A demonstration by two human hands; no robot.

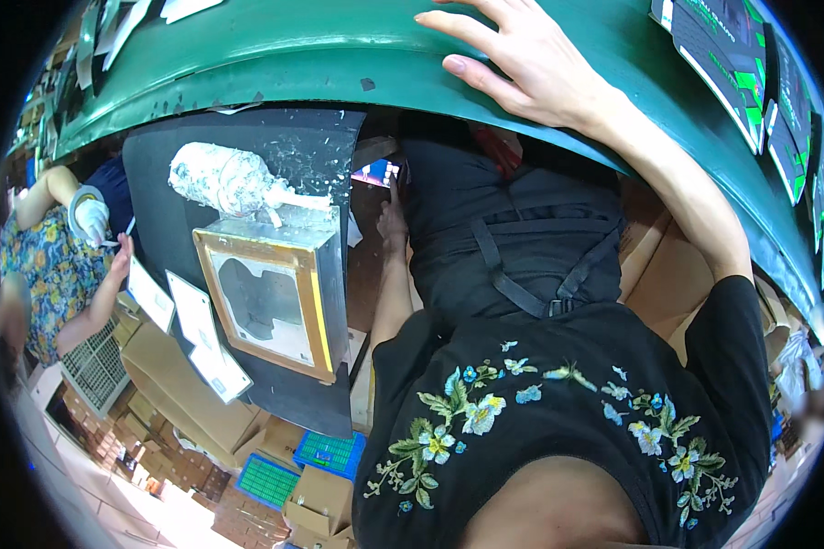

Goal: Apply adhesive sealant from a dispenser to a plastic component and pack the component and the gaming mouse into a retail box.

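Note:
My right hand (pixel 545 73) rests on the green tabletop (pixel 284 69) with its fingers spread, holding nothing. Down beside my lap, below the table's edge, my left hand (pixel 392 224) has its index finger stretched out to a phone (pixel 375 172) with a lit screen. The fingertip is at the phone's lower edge, and the other fingers look loosely bent and are partly hard to make out. Whatever supports the phone is hidden in shadow.
Left of me, a black board (pixel 165 201) carries a white-crusted, bottle-shaped object (pixel 220 174) and a metal box with a brown frame (pixel 325 311). White cards (pixel 201 316) lie beside it. Dark printed packages (pixel 723 64) sit at right. Another person (pixel 55 265) holds a white object; cartons (pixel 320 499) stand below.

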